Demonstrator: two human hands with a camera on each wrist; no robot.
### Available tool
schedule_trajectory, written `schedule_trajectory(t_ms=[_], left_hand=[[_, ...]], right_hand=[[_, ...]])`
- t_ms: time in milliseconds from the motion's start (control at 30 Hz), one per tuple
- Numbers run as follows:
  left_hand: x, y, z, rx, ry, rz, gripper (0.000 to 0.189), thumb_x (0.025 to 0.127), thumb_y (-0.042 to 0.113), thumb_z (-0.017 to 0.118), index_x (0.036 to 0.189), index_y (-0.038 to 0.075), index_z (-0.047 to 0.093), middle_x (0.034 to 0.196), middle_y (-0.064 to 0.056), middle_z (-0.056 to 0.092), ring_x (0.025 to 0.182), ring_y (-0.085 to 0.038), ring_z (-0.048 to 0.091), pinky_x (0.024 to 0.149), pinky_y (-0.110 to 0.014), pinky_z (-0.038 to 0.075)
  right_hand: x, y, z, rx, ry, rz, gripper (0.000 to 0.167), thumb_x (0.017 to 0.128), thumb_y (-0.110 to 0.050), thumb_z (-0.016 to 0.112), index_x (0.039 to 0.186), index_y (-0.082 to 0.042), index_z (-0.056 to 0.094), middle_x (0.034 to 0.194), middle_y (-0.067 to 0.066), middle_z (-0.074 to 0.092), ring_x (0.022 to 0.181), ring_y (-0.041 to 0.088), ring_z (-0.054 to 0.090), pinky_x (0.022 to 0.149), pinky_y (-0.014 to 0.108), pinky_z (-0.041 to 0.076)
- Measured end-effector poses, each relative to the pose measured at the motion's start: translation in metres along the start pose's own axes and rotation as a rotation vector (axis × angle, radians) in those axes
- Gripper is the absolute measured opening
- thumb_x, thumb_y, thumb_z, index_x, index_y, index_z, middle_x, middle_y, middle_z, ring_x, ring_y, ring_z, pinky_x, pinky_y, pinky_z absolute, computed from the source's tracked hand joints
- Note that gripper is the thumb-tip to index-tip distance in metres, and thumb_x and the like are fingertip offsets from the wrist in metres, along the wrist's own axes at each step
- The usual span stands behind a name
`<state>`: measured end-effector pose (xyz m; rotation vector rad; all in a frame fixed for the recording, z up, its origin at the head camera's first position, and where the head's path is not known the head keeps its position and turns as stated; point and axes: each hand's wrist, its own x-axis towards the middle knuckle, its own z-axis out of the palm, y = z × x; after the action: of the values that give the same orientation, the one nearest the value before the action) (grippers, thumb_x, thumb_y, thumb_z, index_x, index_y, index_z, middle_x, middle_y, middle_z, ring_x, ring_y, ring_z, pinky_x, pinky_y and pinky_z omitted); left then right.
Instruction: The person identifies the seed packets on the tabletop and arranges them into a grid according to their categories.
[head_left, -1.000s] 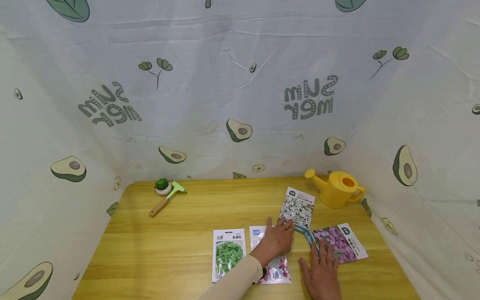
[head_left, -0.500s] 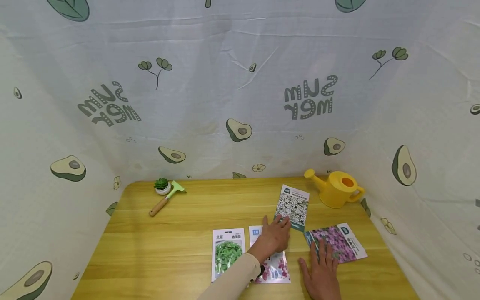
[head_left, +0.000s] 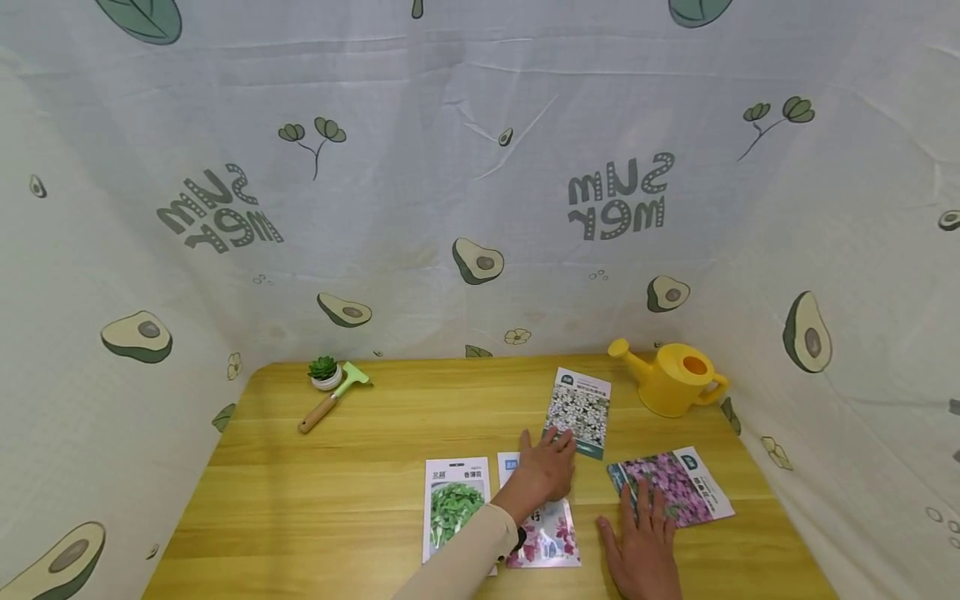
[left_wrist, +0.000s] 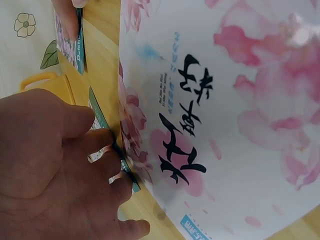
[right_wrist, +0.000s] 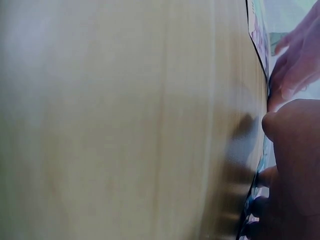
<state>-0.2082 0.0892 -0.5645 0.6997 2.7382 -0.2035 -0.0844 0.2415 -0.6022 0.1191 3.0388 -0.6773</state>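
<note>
My left hand point(head_left: 550, 468) reaches over a pink-flower seed packet point(head_left: 553, 540), its spread fingertips on the lower edge of a white-flower seed packet point(head_left: 583, 408). That packet's teal edge point(left_wrist: 100, 116) shows under the fingers in the left wrist view. To the right, my right hand point(head_left: 643, 550) lies with spread fingers, its fingertips on the left part of a purple-flower seed packet point(head_left: 688, 490). In the right wrist view the right hand point(right_wrist: 300, 160) hides most of the packet below it. The left sleeve partly covers a green-leaf seed packet point(head_left: 456, 507).
A yellow watering can point(head_left: 675, 383) stands at the back right of the wooden table point(head_left: 315, 500). At the back left are a small potted succulent point(head_left: 325, 373) and a green hand hoe point(head_left: 336, 398) with a wooden handle. A printed cloth point(head_left: 405, 200) hangs behind the table.
The white-flower packet has slid left with my left hand, and a gap has opened between it and the purple-flower packet. My right hand has hardly moved.
</note>
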Motion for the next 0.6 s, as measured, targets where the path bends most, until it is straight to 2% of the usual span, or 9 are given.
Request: schedule_trajectory(t_ms=[167,600], left_hand=[[-0.006,-0.002,-0.007,0.006,0.014,-0.007,0.056,0.116,0.048,0.040,0.170,0.042,0.030,0.176,0.026,0.020,0.162,-0.001,0.020,0.130,-0.045,0.031],[-0.006,-0.014,-0.007,-0.036,0.028,0.005,0.055,0.117,0.044,0.040,0.171,0.037,0.031,0.176,0.022,0.023,0.163,-0.005,0.021,0.130,-0.048,0.030]], right_hand=[[0.000,0.002,0.003,-0.003,0.019,-0.006,0.077,0.113,-0.037,0.056,0.160,0.018,0.030,0.167,0.046,0.014,0.156,0.066,0.007,0.116,0.087,0.012],[-0.001,0.001,0.004,0.015,0.036,-0.003,0.077,0.112,-0.037,0.056,0.159,0.018,0.031,0.167,0.046,0.015,0.156,0.066,0.007,0.116,0.088,0.011]])
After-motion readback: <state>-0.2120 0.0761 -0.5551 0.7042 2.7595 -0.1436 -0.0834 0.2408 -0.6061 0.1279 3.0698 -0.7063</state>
